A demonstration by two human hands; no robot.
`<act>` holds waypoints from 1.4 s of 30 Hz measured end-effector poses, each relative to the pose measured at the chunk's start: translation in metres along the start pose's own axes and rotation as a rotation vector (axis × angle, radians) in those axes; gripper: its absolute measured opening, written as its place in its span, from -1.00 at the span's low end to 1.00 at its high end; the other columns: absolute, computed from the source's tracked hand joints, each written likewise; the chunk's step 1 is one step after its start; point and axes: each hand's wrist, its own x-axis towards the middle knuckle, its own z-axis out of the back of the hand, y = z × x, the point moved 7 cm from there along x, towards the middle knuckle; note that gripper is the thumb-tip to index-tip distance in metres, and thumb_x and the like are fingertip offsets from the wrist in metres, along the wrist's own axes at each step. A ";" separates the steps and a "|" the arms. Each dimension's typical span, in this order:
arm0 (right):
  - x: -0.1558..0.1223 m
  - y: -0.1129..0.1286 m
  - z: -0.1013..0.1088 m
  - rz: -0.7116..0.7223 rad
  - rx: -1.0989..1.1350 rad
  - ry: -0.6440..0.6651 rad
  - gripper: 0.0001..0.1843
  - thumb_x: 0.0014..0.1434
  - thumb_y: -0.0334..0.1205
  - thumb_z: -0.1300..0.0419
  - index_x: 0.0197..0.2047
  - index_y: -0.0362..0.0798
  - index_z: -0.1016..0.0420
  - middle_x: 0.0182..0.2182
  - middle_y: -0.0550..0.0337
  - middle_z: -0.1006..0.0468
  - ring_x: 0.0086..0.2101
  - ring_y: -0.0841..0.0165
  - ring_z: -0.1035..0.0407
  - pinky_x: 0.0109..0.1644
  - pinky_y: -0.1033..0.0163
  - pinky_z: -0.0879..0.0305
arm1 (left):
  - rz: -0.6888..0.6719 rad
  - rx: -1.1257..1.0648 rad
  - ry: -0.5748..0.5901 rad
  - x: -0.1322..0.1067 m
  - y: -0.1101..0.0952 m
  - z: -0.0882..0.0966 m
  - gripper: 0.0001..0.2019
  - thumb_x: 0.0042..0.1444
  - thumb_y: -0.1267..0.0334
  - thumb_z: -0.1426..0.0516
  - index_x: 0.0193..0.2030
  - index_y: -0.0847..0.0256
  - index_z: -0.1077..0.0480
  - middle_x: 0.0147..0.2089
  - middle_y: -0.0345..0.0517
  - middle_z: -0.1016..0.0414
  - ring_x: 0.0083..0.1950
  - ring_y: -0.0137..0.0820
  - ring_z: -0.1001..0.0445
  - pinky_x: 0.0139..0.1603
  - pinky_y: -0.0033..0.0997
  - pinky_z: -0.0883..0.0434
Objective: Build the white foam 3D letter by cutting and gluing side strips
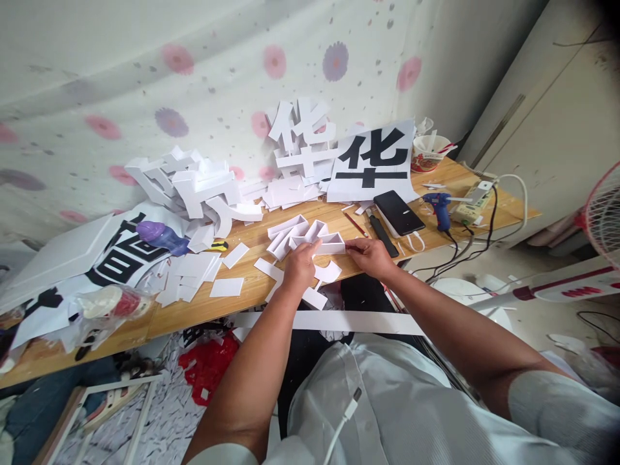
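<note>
A white foam-board letter piece (310, 236), made of thin upright strips, lies on the wooden table (252, 278) in front of me. My left hand (299, 266) rests on its near edge with fingers curled, pressing a strip. My right hand (372, 254) pinches the right end of the same piece between thumb and fingers. Loose white strips and cut rectangles (227, 287) lie around both hands.
Finished white 3D characters (194, 190) pile at the back left, and others (300, 139) lean on the wall beside a printed black character sheet (375, 158). A phone (398, 212), blue glue gun (440, 208), power strip (477, 200), paper cup (426, 154) and purple object (162, 236) sit on the table. A fan (603, 223) stands right.
</note>
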 end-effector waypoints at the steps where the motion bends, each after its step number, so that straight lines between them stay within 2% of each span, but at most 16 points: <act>1: 0.000 0.000 0.000 -0.007 0.007 0.003 -0.71 0.28 -0.21 -0.30 -0.01 0.07 -0.81 -0.10 0.15 -0.82 -0.13 0.12 -0.71 0.07 0.07 -0.60 | 0.001 0.001 -0.005 0.000 0.000 0.000 -0.42 0.31 0.60 -0.03 0.36 0.14 -0.54 0.10 -0.02 -0.66 0.05 -0.31 -0.64 0.20 -0.25 -0.58; 6: -0.001 0.000 -0.002 -0.024 0.028 0.010 -0.72 0.28 -0.20 -0.30 0.00 0.05 -0.80 -0.11 0.13 -0.81 -0.14 0.13 -0.70 0.04 0.10 -0.60 | 0.024 0.033 -0.029 0.000 0.001 -0.003 -0.47 0.34 0.57 -0.04 0.34 0.16 -0.55 0.02 -0.01 -0.65 0.03 -0.27 -0.64 0.14 -0.24 -0.59; 11: 0.000 0.001 -0.001 -0.018 0.036 0.011 -0.72 0.28 -0.19 -0.31 -0.01 0.03 -0.79 -0.11 0.12 -0.81 -0.14 0.15 -0.70 0.06 0.11 -0.60 | 0.039 0.082 -0.067 -0.001 -0.002 -0.003 -0.46 0.35 0.58 -0.03 0.32 0.13 -0.57 0.04 -0.03 -0.67 0.05 -0.28 -0.65 0.13 -0.28 -0.59; 16: -0.005 0.008 -0.001 0.007 0.038 0.003 -0.68 0.32 -0.17 -0.29 0.08 0.03 -0.76 -0.08 0.09 -0.80 -0.14 0.14 -0.70 0.05 0.08 -0.63 | 0.026 0.128 -0.106 -0.002 -0.007 -0.002 -0.48 0.37 0.56 -0.01 0.30 0.13 -0.60 0.02 -0.02 -0.68 0.04 -0.29 -0.65 0.13 -0.31 -0.58; 18: -0.015 0.014 0.003 0.056 -0.022 -0.072 -0.69 0.37 -0.17 -0.26 0.10 0.03 -0.74 -0.05 0.04 -0.79 -0.10 0.13 -0.69 0.07 0.05 -0.62 | 0.022 0.142 -0.107 -0.002 -0.008 -0.002 -0.47 0.36 0.56 -0.01 0.30 0.13 -0.60 -0.01 -0.03 -0.68 0.01 -0.30 -0.65 0.09 -0.33 -0.58; 21: -0.040 0.029 0.004 0.207 -0.158 -0.169 -0.67 0.43 -0.26 -0.21 0.17 0.07 -0.68 0.01 -0.01 -0.76 -0.01 0.13 -0.65 0.12 0.01 -0.59 | 0.026 0.156 -0.109 -0.003 -0.008 -0.001 -0.45 0.34 0.57 0.00 0.30 0.12 -0.60 -0.02 -0.05 -0.68 -0.01 -0.30 -0.64 0.05 -0.35 -0.58; 25: -0.070 0.041 -0.009 0.412 -0.326 -0.061 -0.56 0.36 -0.35 -0.27 0.25 0.15 -0.63 -0.03 0.04 -0.74 -0.09 0.15 -0.61 0.07 0.00 -0.55 | 0.026 0.144 -0.109 -0.003 -0.008 0.000 -0.48 0.36 0.55 -0.02 0.30 0.12 -0.60 0.01 -0.03 -0.68 0.02 -0.30 -0.64 0.08 -0.34 -0.57; 28: -0.078 0.037 -0.008 0.451 -0.366 -0.061 -0.50 0.33 -0.39 -0.31 0.28 0.17 -0.59 0.01 0.07 -0.74 -0.05 0.13 -0.59 0.13 -0.08 -0.50 | 0.023 0.134 -0.113 -0.003 -0.008 0.000 -0.48 0.37 0.56 -0.02 0.31 0.12 -0.59 0.01 -0.01 -0.68 0.02 -0.28 -0.64 0.08 -0.31 -0.57; 33: -0.073 0.024 -0.004 0.446 -0.339 -0.049 -0.46 0.31 -0.43 -0.34 0.30 0.17 -0.58 0.10 0.08 -0.73 0.06 0.09 -0.58 0.20 -0.13 -0.51 | 0.032 0.127 -0.111 -0.003 -0.008 0.000 -0.49 0.38 0.55 -0.03 0.31 0.11 -0.60 0.02 0.00 -0.68 0.03 -0.26 -0.64 0.08 -0.30 -0.58; 42: -0.073 0.020 -0.002 0.486 -0.338 -0.082 -0.37 0.27 -0.42 -0.37 0.34 0.24 -0.54 0.08 0.12 -0.76 0.02 0.09 -0.65 0.16 -0.15 -0.59 | 0.013 0.106 -0.136 -0.004 -0.009 0.000 -0.54 0.45 0.48 -0.03 0.32 0.08 -0.58 0.07 0.01 -0.68 0.09 -0.27 -0.66 0.12 -0.27 -0.60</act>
